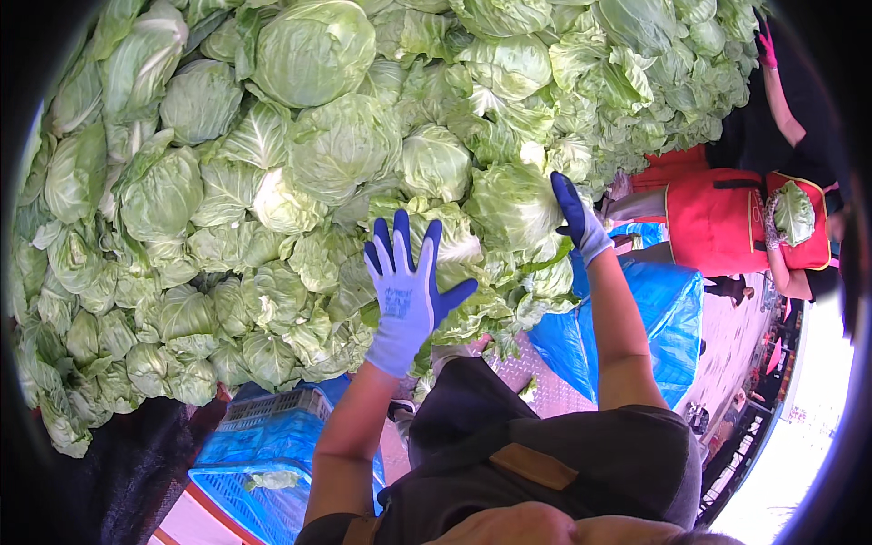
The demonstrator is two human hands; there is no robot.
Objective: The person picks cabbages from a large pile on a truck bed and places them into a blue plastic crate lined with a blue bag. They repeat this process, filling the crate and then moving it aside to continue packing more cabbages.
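Observation:
A big heap of green cabbages point(341, 150) fills the upper part of the head view. My left hand point(402, 295), in a white and blue glove, is spread flat over the heap's near side, palm away from me. It holds nothing. My right hand point(581, 221), in a matching glove, is at the right side of a large, loose-leaved cabbage point(514, 207). Its fingers stretch along that cabbage's edge with the thumb apart; whether they press on it I cannot tell. Between the hands lie more cabbages with frayed outer leaves point(454, 245).
Blue plastic-lined crates stand below the heap, one at the left point(259, 445) and a blue-wrapped bundle point(649, 313) at the right. A co-worker in a red apron point(713, 221) holds a cabbage point(794, 214). Another person's pink-gloved hand point(768, 47) is at the far right.

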